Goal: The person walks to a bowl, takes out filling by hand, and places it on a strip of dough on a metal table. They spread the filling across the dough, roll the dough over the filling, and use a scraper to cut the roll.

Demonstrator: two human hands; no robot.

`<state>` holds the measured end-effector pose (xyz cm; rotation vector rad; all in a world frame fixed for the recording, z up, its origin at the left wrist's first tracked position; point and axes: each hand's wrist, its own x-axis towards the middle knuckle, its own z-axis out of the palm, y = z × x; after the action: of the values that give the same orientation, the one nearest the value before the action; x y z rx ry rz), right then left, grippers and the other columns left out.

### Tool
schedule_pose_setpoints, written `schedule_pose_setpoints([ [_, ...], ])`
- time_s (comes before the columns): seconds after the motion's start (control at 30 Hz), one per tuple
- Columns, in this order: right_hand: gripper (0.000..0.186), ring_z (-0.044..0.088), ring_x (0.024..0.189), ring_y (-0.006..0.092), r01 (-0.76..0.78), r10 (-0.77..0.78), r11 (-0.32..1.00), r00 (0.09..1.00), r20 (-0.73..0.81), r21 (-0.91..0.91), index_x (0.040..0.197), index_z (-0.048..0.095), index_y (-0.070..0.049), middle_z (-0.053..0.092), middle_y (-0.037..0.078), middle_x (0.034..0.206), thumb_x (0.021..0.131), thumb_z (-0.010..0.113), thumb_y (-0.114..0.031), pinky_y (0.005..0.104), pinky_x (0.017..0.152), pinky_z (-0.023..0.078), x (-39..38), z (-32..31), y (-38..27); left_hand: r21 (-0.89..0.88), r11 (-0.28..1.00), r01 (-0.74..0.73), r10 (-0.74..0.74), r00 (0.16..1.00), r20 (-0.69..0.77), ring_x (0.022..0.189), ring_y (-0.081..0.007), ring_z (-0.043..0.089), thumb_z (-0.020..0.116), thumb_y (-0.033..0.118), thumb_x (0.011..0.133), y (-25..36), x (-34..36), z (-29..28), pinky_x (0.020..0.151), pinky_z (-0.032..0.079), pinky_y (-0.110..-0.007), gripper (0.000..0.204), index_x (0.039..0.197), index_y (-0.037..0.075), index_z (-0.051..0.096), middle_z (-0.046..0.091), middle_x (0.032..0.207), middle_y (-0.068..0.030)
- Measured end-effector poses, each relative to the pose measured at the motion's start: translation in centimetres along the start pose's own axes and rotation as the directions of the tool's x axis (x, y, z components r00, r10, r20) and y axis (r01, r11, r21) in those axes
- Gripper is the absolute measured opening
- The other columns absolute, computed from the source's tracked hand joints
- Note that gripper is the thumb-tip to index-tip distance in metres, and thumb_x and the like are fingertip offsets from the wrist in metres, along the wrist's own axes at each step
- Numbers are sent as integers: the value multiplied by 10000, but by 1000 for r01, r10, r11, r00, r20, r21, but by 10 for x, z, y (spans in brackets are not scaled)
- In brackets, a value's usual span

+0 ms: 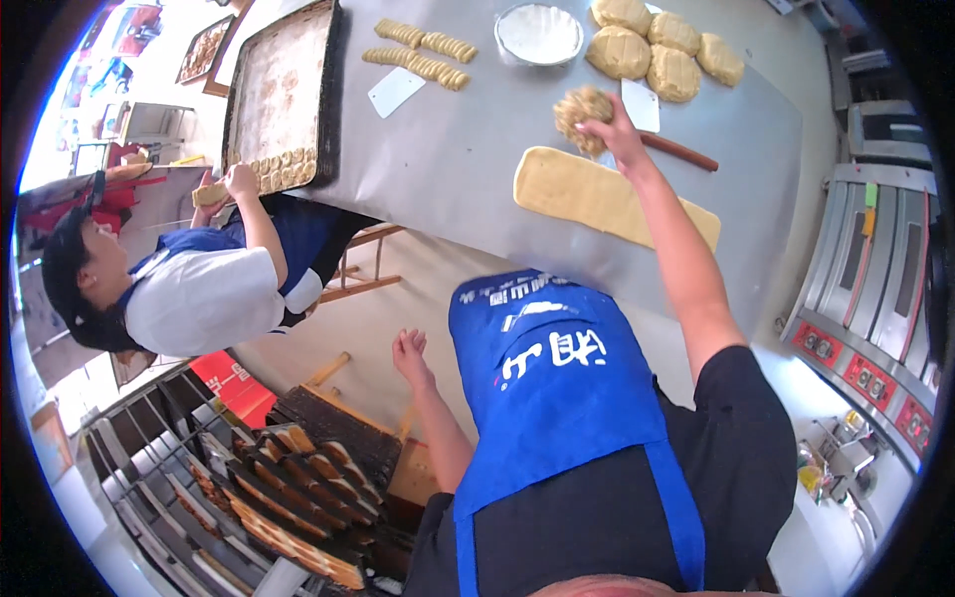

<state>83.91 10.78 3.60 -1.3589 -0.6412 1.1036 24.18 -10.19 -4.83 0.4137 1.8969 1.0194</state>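
Note:
My right hand [619, 134] reaches over the steel table and grips a lump of crumbly, light-brown filling [583, 117]. It hangs above the far edge of a long, flat sheet of pale dough [582, 191], partly hidden behind my forearm. A brown rolling pin [681, 151] lies to the right of the hand, beside a white scraper [641, 105]. Away from the table, left of my blue apron, my left hand [411, 353] is loosely curled and appears to hold nothing.
Several dough mounds [672, 72] and a bowl of white powder [539, 36] stand at the back. Sliced dough rows [420, 54] lie by another white scraper [396, 92]. A co-worker [199, 289] handles dough at a large baking tray [279, 90]. A tray rack [189, 488] stands lower left.

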Motion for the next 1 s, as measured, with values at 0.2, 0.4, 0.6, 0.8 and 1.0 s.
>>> schedule_pose_setpoints([
  [0.2,905,493,1316,425,215,-264,478,960,94,-852,1434,487,-171,483,242,1359,660,921,-347,494,1118,488,113,32,51,159,943,-292,257,944,207,1054,-247,741,544,193,1148,125,6,113,972,610,-371,305,1355,-22,607,724,1208,-178],
  [0.4,1145,352,1499,509,195,-157,364,977,146,-911,1634,326,-258,246,290,1668,717,947,-549,582,1233,375,144,38,57,66,936,-347,263,809,525,1071,-223,737,559,182,1144,178,70,232,987,599,-369,301,1351,-27,622,750,1166,-156],
  [0.6,760,394,1556,413,44,1,381,999,48,-923,1587,455,20,451,242,1645,999,724,-380,535,1292,314,43,90,50,70,955,-288,113,572,813,1099,-198,729,584,167,1133,192,114,359,1003,584,-333,301,1339,-42,649,758,1205,-153],
  [0.8,841,267,1619,418,237,-259,223,950,177,-946,1603,383,88,326,280,1711,1048,605,-503,529,1331,220,32,171,119,83,948,-306,98,530,842,1073,-182,742,611,154,1115,206,117,392,962,580,-308,276,1308,-33,677,774,1142,-138],
  [1.0,966,167,1648,410,208,-56,336,978,201,-919,1657,265,72,224,276,1751,1043,547,-618,517,1351,141,18,114,118,188,926,-328,76,648,758,999,-162,722,581,186,1133,186,108,374,930,593,-318,285,1298,-22,685,762,1131,-123],
])
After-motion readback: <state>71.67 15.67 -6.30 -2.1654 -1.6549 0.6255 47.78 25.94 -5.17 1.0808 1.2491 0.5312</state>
